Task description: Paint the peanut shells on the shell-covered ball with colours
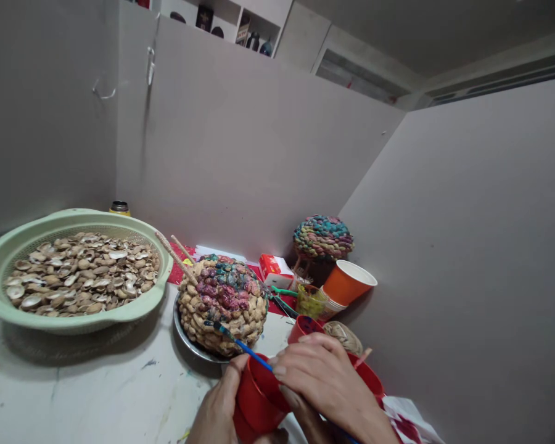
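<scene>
My left hand (pixel 219 410) is wrapped round a small red cup (pixel 255 404) at the bottom middle. My right hand (pixel 326 385) lies over the cup's rim and pinches a thin blue paintbrush (pixel 240 344). The brush tip rests against the lower front of a dome made of peanut shells (pixel 222 302), which sits on a round metal plate (pixel 187 342). The dome's top is painted pink, blue and green; its lower part is bare tan. Two wooden sticks (pixel 176 256) poke out of its upper left side.
A pale green colander (pixel 9 305) full of nut shells stands at the left. Behind the dome are a fully painted shell dome (pixel 322 236), a tilted orange paper cup (pixel 348 282), a red and white box (pixel 275 270), more red cups (pixel 304 327) and grey partition walls (pixel 467 246).
</scene>
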Motion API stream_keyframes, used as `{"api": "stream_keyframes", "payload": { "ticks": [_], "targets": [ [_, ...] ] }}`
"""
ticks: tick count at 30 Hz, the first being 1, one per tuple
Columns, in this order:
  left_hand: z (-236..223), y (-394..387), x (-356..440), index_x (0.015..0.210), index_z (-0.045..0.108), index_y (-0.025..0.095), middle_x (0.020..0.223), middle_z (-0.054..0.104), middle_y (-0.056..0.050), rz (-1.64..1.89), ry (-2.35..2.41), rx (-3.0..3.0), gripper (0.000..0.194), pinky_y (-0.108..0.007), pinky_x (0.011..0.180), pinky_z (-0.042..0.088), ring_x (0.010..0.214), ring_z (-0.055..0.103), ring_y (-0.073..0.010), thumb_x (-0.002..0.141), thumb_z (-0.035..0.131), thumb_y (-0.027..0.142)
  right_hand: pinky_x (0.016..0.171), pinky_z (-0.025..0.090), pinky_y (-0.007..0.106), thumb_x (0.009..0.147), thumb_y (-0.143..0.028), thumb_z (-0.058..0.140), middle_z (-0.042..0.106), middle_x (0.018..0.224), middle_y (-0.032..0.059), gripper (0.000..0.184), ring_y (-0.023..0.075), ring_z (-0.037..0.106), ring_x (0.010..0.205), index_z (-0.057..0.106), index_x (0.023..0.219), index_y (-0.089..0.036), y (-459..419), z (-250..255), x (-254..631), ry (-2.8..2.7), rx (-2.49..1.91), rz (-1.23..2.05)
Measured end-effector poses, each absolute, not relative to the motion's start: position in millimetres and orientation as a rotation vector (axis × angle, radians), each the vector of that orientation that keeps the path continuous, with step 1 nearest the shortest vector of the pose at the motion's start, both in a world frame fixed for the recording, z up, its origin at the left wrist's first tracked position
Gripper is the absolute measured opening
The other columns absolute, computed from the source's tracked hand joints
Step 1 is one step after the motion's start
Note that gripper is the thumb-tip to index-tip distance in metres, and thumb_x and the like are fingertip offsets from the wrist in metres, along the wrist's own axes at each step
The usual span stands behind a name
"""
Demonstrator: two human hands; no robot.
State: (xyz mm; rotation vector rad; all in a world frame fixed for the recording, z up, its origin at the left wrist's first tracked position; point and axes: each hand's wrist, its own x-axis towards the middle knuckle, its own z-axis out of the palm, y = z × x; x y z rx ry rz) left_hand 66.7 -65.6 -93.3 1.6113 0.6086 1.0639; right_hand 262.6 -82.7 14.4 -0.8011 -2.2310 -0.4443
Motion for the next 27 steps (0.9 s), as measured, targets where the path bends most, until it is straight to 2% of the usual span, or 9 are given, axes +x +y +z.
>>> {"api": "stream_keyframes", "payload": {
  "ticks": [4,10,14,18,21,23,27],
  "targets": [
    [-93.5,-66.0,66.5,0.147,0.053,0.017,0.129,0.075,-0.014,1.013,0.608,1.612,0.08,-0.033,0.103,0.057,0.114,0.074,-0.0294,0.073,0.083,0.026,0.084,0.062,0.035,0.107,-0.031,0.056,0.085,0.083,-0.0011,0.022,0.0189,0.08,0.074,0.075,0.118,-0.035,-79.7,14.8,258.7,-2.228,-0.724,-0.47],
    [-91.7,-64.9,68.3,0.146,0.053,0.019,0.137,0.072,-0.014,1.032,0.581,1.625,0.077,-0.033,0.107,0.054,0.125,0.07,-0.0313,0.074,0.081,0.024,0.091,0.061,0.041,0.105,-0.027,0.054,0.085,0.089,0.0049,0.026,0.0219,0.081,0.082,0.074,0.121,-0.029,-79.5,10.1,249.6,-2.158,-0.733,-0.447],
    [-87.6,-66.3,68.4,0.147,0.051,0.017,0.138,0.071,-0.015,1.033,0.622,1.623,0.081,-0.034,0.108,0.054,0.123,0.07,-0.0299,0.071,0.08,0.021,0.09,0.061,0.039,0.106,-0.034,0.056,0.084,0.087,0.003,0.023,0.0214,0.081,0.08,0.076,0.118,-0.031,-84.5,15.8,260.9,-2.202,-0.802,-0.459],
    [-83.7,-68.1,67.7,0.142,0.054,0.018,0.125,0.076,-0.011,0.976,0.613,1.597,0.076,-0.031,0.101,0.057,0.108,0.074,-0.0259,0.071,0.081,0.02,0.087,0.06,0.035,0.107,-0.034,0.056,0.085,0.084,-0.0006,0.021,0.0181,0.079,0.076,0.076,0.114,-0.034,-82.3,13.2,260.0,-2.234,-0.741,-0.517],
    [-82.0,-68.1,67.5,0.144,0.051,0.017,0.128,0.076,-0.013,0.953,0.578,1.596,0.074,-0.028,0.094,0.059,0.106,0.076,-0.0257,0.075,0.077,0.024,0.093,0.057,0.035,0.109,-0.028,0.052,0.085,0.088,0.0002,0.024,0.0165,0.079,0.081,0.075,0.116,-0.03,-77.8,6.6,250.8,-2.228,-0.673,-0.582],
    [-80.4,-67.5,67.8,0.147,0.048,0.016,0.132,0.073,-0.016,0.948,0.586,1.618,0.077,-0.03,0.096,0.059,0.112,0.074,-0.0279,0.076,0.077,0.027,0.099,0.054,0.036,0.11,-0.025,0.049,0.085,0.091,0.0021,0.027,0.0164,0.079,0.085,0.075,0.117,-0.026,-76.6,4.2,247.4,-2.201,-0.653,-0.61],
    [-76.5,-66.3,68.8,0.14,0.054,0.014,0.125,0.074,-0.016,0.917,0.681,1.641,0.08,-0.036,0.103,0.056,0.11,0.072,-0.0304,0.066,0.083,0.026,0.105,0.051,0.038,0.111,-0.025,0.046,0.084,0.089,0.003,0.028,0.0167,0.079,0.085,0.073,0.116,-0.023,-80.5,5.3,252.8,-2.176,-0.649,-0.599]
  ]
}}
